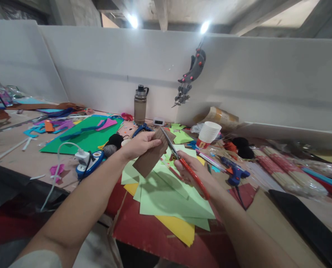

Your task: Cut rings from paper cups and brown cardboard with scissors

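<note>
A piece of brown cardboard (149, 160) is pinched in my left hand (140, 143), thumb on top, tilted above the table. My right hand (192, 167) grips a pair of scissors (195, 176) with red handles. Their blades reach up and left to the cardboard's right part; whether they cut into it I cannot tell. Below both hands lie several light green paper sheets (168, 197), with yellow paper (179, 227) sticking out from under them. My right fingers are partly hidden by the handles.
Paper cups (209, 134) and a blue glue gun (234, 169) stand or lie to the right, near wrapped stick bundles (288, 173). A water bottle (140, 106) stands at the back. Left are green board (71, 137) and a blue power strip (92, 163) with a white cable.
</note>
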Demonstrator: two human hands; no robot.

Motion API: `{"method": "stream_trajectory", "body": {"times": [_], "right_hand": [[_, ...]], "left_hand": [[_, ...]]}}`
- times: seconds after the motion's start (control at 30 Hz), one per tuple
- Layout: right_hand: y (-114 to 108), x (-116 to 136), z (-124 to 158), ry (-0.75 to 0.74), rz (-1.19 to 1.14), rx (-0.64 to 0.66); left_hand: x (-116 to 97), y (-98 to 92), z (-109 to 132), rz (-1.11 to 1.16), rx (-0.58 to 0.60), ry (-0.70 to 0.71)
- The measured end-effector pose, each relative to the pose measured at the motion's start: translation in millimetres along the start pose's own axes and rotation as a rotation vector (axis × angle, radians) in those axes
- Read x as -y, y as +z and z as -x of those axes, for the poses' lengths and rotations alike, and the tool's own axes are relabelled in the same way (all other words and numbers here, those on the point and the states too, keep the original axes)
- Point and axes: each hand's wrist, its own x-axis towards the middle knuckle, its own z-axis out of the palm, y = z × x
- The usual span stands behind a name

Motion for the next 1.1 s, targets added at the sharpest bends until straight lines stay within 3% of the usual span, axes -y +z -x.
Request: {"method": "stream_trajectory", "body": {"times": [0.17, 0.3, 0.57, 1.1], "right_hand": [[2.2, 2.7, 1.1, 0.042, -0.021, 0.036], [5.1, 7.0, 4.1, 0.041, -0.106, -0.024], [-0.7, -0.2, -2.0, -0.007, -0.041, 0.022], [-4.5, 5.6, 4.6, 0.016, -0.072, 0.029]], "left_hand": [[2.3, -2.4, -1.5, -0.04, -0.022, -0.011], [2.9, 3.6, -2.6, 0.035, -0.039, -0.025], [0.6, -2.2, -0.2, -0.043, 0.049, -0.091], [-10.0, -1.2, 4.8, -0.024, -0.01, -0.115]]}}
